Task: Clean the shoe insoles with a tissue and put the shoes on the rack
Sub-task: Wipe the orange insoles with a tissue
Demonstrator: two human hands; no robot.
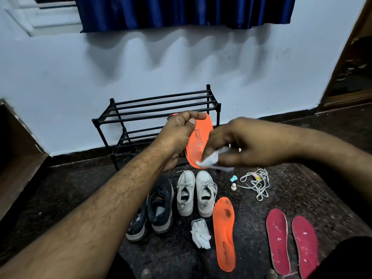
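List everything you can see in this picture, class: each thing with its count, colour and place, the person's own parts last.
Shoe rack: one, black, against the wall.
Held insole: one, orange, in left hand.
Tissue: one, white, in right hand.
Pale shoes: two, grey-white, floor centre.
Dark shoes: two, navy, left of those.
Floor insole: one, orange, stained.
Red insoles: two, floor right.
Tissue pile: one, white.
Laces: white tangle.
Curtain: one, blue.
Left hand; right hand.
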